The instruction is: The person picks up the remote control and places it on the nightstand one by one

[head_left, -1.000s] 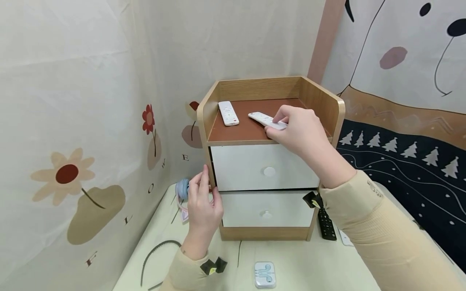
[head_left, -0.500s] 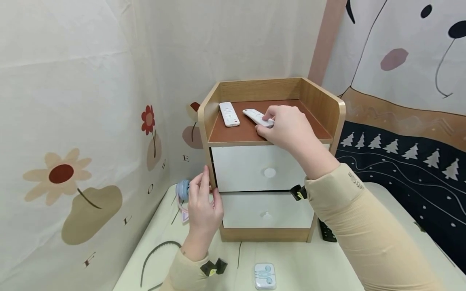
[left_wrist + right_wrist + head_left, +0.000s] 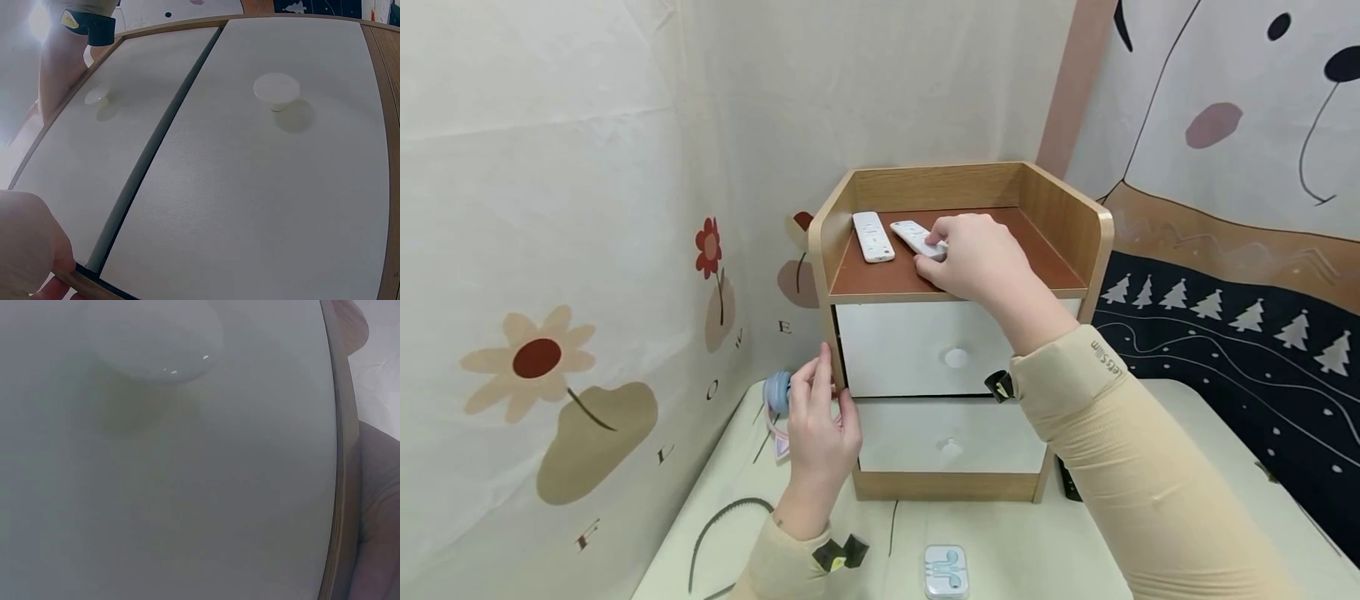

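A small wooden cabinet (image 3: 838, 208) with two white drawers stands on the table. Two white remotes lie on its brown top. My right hand (image 3: 934, 250) grips the near end of one white remote (image 3: 910, 233), angled close beside the other remote (image 3: 872, 236). My left hand (image 3: 827, 392) rests with upright fingers against the cabinet's left front edge; its thumb (image 3: 31, 244) shows at that corner in the left wrist view. Both drawers are closed, with round knobs (image 3: 276, 90). The right wrist view shows only a blurred drawer front and knob (image 3: 156, 350).
A blue and pink headset (image 3: 775, 392) lies behind my left hand. A black headband (image 3: 722, 521) and a boxed pair of earphones (image 3: 945, 571) lie on the pale table (image 3: 1015, 550). A black remote (image 3: 1066, 479) peeks out by the cabinet's right foot. Curtains hang close behind.
My right hand has carried the white remote leftward across the cabinet top, nearer the other remote. The left hand has stayed in place.
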Demonstrator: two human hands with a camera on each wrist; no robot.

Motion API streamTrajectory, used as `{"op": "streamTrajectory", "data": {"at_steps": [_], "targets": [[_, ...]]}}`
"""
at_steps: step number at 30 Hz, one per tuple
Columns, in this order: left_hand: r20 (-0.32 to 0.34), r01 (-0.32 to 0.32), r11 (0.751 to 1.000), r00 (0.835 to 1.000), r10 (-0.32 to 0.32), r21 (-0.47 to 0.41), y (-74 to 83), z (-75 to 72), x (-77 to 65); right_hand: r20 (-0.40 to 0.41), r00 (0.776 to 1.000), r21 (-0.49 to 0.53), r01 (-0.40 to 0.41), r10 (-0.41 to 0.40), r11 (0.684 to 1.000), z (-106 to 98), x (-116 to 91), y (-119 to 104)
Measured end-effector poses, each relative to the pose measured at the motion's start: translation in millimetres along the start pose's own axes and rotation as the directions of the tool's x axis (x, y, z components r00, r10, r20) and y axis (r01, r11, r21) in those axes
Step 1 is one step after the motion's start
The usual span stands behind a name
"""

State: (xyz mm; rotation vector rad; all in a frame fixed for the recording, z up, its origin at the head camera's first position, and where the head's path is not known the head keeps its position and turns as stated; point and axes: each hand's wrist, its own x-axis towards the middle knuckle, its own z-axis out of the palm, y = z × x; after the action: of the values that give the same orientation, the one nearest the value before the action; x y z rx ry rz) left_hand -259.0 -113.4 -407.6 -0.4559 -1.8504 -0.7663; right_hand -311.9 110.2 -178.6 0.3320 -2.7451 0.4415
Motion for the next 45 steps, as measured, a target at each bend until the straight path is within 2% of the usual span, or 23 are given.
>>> {"op": "streamTrajectory", "data": {"at_steps": [9,15,28,37,45], "targets": [[-0.010,-0.007,1.000,1.000,0.007,-0.014,0.9,0.8,0.3,0.043,0.999,0.013,-0.003,0.002,1.000,0.7,1.3,4.4],[-0.011,-0.003,1.000,1.000,0.003,-0.026,2.9,3.3,1.9,0.112,0.993,0.042,0.025,-0.029,0.999,-2.3,3.5,11.4],[0.001,0.010,1.000,1.000,-0.010,-0.029,5.3,2.9,2.1,0.200,0.980,0.011,0.016,-0.018,1.000,-7.1,2.7,10.0],[0.001,0.007,1.000,1.000,-0.007,-0.031,7.1,2.3,2.2,0.169,0.985,0.025,0.028,-0.032,0.999,-7.8,-1.3,11.3],[-0.002,-0.003,1.000,1.000,0.003,-0.027,4.8,0.2,3.1,0.072,0.997,0.080,0.028,-0.034,0.996,-4.5,-4.9,9.4]]}}
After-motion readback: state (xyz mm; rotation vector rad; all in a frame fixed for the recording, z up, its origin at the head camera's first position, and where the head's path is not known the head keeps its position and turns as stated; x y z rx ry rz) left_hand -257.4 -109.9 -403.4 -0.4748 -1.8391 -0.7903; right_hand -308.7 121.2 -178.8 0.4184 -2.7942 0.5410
